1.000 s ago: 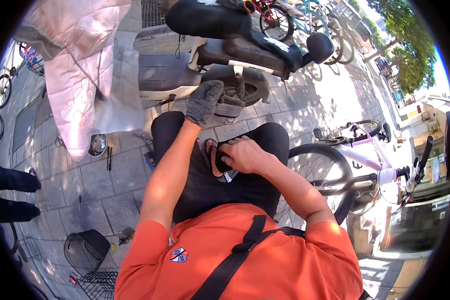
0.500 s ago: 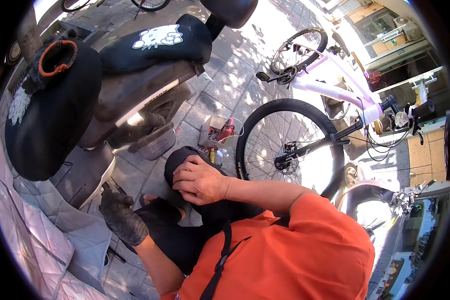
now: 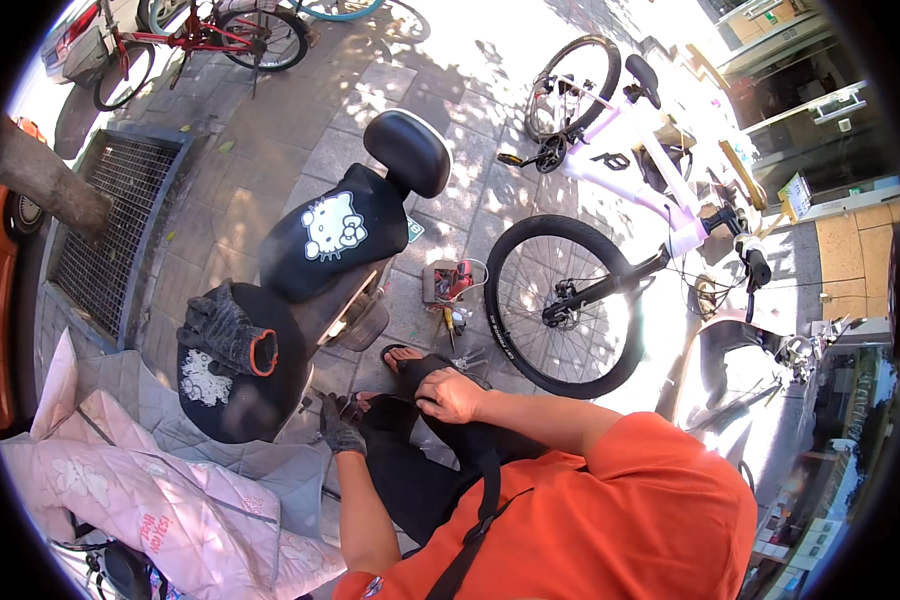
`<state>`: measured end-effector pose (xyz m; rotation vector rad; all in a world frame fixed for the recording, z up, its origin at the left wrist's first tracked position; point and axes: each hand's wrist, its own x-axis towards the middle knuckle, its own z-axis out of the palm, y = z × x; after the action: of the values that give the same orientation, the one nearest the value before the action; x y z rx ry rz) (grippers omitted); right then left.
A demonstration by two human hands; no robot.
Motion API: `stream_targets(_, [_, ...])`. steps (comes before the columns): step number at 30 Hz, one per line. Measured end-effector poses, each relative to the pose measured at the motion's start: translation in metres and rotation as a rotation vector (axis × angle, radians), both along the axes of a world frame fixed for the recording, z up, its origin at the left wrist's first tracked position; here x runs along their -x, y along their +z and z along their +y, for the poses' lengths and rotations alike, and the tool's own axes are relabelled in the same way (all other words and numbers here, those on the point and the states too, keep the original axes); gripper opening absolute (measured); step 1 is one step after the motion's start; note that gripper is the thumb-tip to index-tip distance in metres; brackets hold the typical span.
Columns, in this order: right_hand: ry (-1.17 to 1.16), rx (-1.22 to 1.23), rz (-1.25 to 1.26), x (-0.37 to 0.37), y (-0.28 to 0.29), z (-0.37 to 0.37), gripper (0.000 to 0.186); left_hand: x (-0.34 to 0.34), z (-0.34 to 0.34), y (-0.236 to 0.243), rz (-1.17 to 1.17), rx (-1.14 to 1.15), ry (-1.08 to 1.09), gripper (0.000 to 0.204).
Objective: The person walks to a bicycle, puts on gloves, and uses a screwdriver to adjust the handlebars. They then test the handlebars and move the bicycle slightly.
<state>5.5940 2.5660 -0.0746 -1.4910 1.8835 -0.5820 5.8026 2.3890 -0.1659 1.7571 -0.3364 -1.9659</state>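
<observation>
My left hand (image 3: pixel 343 428) wears a dark grey glove and is low beside the electric scooter (image 3: pixel 342 290). Its fingers are curled; whatever they hold is too dark and small to make out. Bare, my right hand (image 3: pixel 450 396) rests bent over my knee in black trousers (image 3: pixel 415 376). A spare dark knit glove (image 3: pixel 228 335) with an orange cuff lies on the scooter's black seat (image 3: pixel 232 405). The rear seat (image 3: pixel 295 262) carries a white cartoon cat face, with a padded backrest (image 3: pixel 407 152) behind it.
A pale pink bicycle (image 3: pixel 610 178) is to the right, its black front tyre (image 3: pixel 510 330) near my legs. Between it and the scooter sits a small tool box (image 3: pixel 436 284), with a yellow-handled tool (image 3: pixel 449 322) beside it. A pink quilted cover (image 3: pixel 160 500) spreads at lower left.
The view has lifted and shifted, showing more pavement, a tree grate and red bicycles. My left hand stays low by the scooter; my right hand stays on my knee.
</observation>
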Motion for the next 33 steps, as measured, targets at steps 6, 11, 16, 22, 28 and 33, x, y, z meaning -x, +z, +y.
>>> stream_targets(6, [-0.362, -0.593, -0.014, 0.017, 0.156, 0.082, 0.043, -0.055, -0.001, 0.143, -0.042, -0.005, -0.276, 0.038])
stream_targets(11, [-0.66, -0.671, -0.158, 0.007, 0.186, 0.133, 0.043, -0.029, -0.02, 0.185, 0.008, 0.039, -0.507, 0.039])
stream_targets(16, [-0.647, -0.74, -0.223, 0.021, 0.233, 0.134, 0.044, 0.046, -0.031, 0.258, 0.127, 0.141, -0.682, 0.037])
stream_targets(22, [-1.009, -0.269, -0.237, 0.068, 0.232, 0.163, 0.04, 0.172, -0.019, 0.306, 0.201, 0.513, -1.184, 0.035])
stream_targets(28, [-1.388, -0.171, -0.238, 0.065, 0.215, 0.221, 0.038, 0.357, 0.118, 0.449, 0.412, 1.145, -1.658, 0.043])
stream_targets(33, [-1.752, -0.023, -0.238, 0.082, 0.202, 0.262, 0.038, 0.465, 0.238, 0.526, 0.231, 1.943, -1.945, 0.086])
